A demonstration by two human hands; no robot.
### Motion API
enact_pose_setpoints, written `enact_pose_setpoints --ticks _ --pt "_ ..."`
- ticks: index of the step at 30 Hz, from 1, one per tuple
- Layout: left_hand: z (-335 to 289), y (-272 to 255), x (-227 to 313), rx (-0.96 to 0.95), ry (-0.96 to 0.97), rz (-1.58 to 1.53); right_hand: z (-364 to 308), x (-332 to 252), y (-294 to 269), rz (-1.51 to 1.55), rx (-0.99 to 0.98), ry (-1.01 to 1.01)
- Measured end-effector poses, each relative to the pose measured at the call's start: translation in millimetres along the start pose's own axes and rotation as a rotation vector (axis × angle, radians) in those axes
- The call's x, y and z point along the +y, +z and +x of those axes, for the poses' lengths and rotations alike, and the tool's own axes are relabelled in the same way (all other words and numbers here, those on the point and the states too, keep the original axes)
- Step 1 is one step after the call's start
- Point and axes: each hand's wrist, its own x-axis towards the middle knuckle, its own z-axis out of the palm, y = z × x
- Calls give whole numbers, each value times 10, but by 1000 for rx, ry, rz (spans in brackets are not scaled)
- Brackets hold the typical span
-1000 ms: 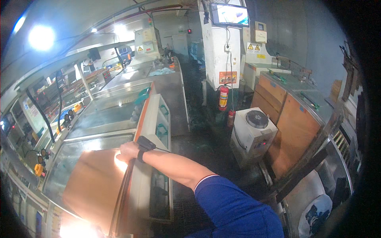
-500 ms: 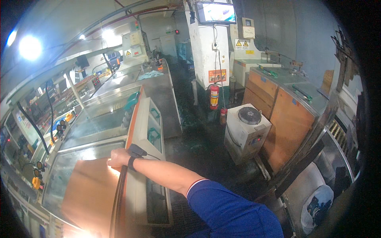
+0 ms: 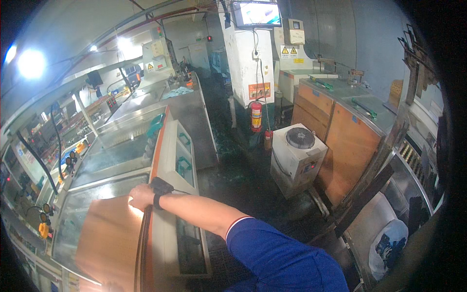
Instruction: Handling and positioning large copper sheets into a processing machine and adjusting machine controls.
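Observation:
My right arm, in a blue short sleeve, reaches left from the lower edge with a dark band and small black device (image 3: 161,187) on the wrist. At its end, my right hand (image 3: 141,196) has its fingers closed on the far right corner of a thin, flat copper-coloured sheet (image 3: 108,238). This sheet lies over the clear lid (image 3: 73,221) of a long machine, beside its orange-brown edge strip. A bright glare covers part of the sheet near the hand, and its near end runs to the lower edge. My left hand is not visible.
Gauges and yellow knobs (image 3: 44,230) line the machine's far left side. Across the aisle stand a white box unit with a round fan (image 3: 299,163), a red fire extinguisher (image 3: 256,117) and a wood-sided bench (image 3: 350,151). A bagged bundle (image 3: 387,248) rests at lower right.
The view has turned slightly, so the surroundings sit a little farther left. My right hand keeps its grip at the corner of the copper-coloured sheet, which has hardly moved.

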Motion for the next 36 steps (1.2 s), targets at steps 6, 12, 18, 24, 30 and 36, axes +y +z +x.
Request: enact_pose_setpoints --ticks 6,12,18,24,30,36 --pt "-94 -142 14 -111 -74 34 114 -164 -172 66 -183 70" --pt "206 -50 454 -166 -123 83 149 -164 79 104 -117 -124" --pt "166 -211 719 -83 -365 157 150 -281 -178 61 -313 -99" --pt "124 -241 454 -95 -135 335 81 -467 -258 -26 -296 -80" --pt "145 -187 480 303 -29 423 227 -266 -319 185 -178 -37" --pt "-670 -541 320 429 -225 463 192 -507 -267 -49 -263 166"
